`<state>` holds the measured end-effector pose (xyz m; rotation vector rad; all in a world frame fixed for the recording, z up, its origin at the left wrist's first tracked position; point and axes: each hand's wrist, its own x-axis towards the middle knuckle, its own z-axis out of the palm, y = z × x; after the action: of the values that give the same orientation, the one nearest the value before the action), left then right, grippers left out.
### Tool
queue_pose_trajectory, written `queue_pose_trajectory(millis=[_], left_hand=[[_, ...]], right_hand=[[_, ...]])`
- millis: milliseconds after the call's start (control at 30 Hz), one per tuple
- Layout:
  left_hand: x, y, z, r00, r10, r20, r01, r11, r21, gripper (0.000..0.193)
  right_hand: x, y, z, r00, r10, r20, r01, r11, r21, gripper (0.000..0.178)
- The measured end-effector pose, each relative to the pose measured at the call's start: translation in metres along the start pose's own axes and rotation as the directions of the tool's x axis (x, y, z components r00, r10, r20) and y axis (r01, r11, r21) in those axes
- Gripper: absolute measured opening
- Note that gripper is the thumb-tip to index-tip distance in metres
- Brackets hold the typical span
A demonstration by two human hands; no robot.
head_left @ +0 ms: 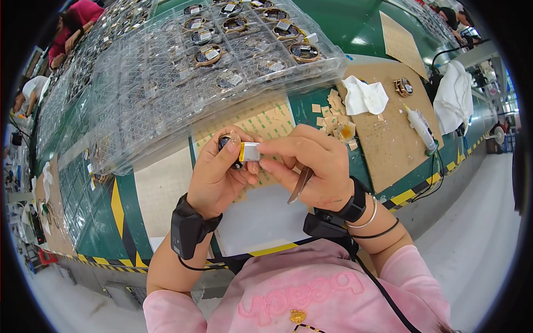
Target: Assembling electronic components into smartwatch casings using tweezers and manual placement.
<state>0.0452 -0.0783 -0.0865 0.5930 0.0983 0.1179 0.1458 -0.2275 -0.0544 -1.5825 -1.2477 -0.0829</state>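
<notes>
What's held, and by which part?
Left hand: round dark part, thumb across its middle. Right hand: silver block, by its right end, and a thin tool, hold partly hidden.

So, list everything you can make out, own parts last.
silver pouch: one, silver and yellow, centre
round device: one, black, beside the pouch
flat tool: one, metallic, right of pouch
clear trays: stacked, uncountable, transparent, upper left
round parts: many, dark, in trays
printed sheet: one, tan and green, nearer than trays
board: one, brown, right
paper scraps: many, tan, beside board
cloths: two, white, right
tube: one, white, on board
table: one, green, underneath
wrist devices: two, black, on wrists
left hand: one, bare, holding the device
right hand: one, bare, holding tool
</notes>
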Motion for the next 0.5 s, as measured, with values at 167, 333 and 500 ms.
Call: queue_pose_trajectory(millis=[167, 333, 500], left_hand=[[0.0001, 0.0014, -0.0004, 0.999, -0.035, -0.012, 0.034, 0.998, -0.050, 0.024], [0.0000, 0.0014, -0.0016, 0.998, -0.068, 0.006, 0.069, 0.995, -0.076, 0.024], [-0.0011, -0.0008, -0.0017, 0.998, -0.055, 0.006, 0.056, 0.996, -0.071, 0.022]], right_hand=[[0.0005, 0.0001, 0.0015, 1.000, 0.003, -0.002, -0.003, 1.000, 0.004, 0.034], [0.0000, 0.0012, 0.0018, 1.000, 0.005, -0.003, -0.005, 1.000, -0.007, 0.034], [-0.0009, -0.0005, 0.0002, 1.000, 0.010, 0.000, -0.010, 1.000, -0.022, 0.034]])
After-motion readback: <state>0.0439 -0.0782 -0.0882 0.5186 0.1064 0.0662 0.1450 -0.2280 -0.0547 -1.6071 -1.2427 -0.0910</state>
